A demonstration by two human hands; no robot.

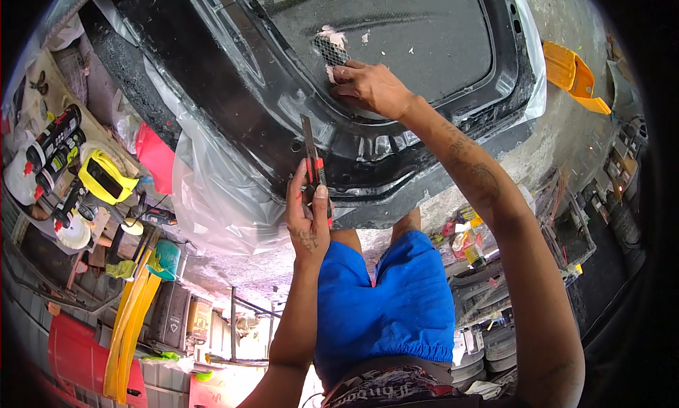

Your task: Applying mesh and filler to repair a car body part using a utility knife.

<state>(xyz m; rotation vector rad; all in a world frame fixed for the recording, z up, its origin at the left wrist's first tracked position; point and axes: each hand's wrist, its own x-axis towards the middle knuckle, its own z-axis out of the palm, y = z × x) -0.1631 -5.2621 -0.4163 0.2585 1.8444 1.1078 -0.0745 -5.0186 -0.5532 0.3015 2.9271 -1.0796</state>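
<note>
My left hand (308, 208) is wrapped around a utility knife (314, 169) with a red and black handle. Its long blade points away from me, over the near edge of a black car body panel (247, 104). Farther off, my right hand (373, 88) has its fingers closed on a small piece of mesh (331, 51) at the panel's recessed grey middle. Pale pink paste (332, 35) clings to the mesh, and a few crumbs of it lie nearby. My right fingertips are partly hidden.
Plastic sheeting (219, 196) hangs below the panel's near left side. At left, a cluttered bench carries bottles (53, 139) and a yellow-cased item (106, 176). An orange-yellow plastic part (576, 79) rests on the floor at right. Tyres (498, 348) are stacked at lower right.
</note>
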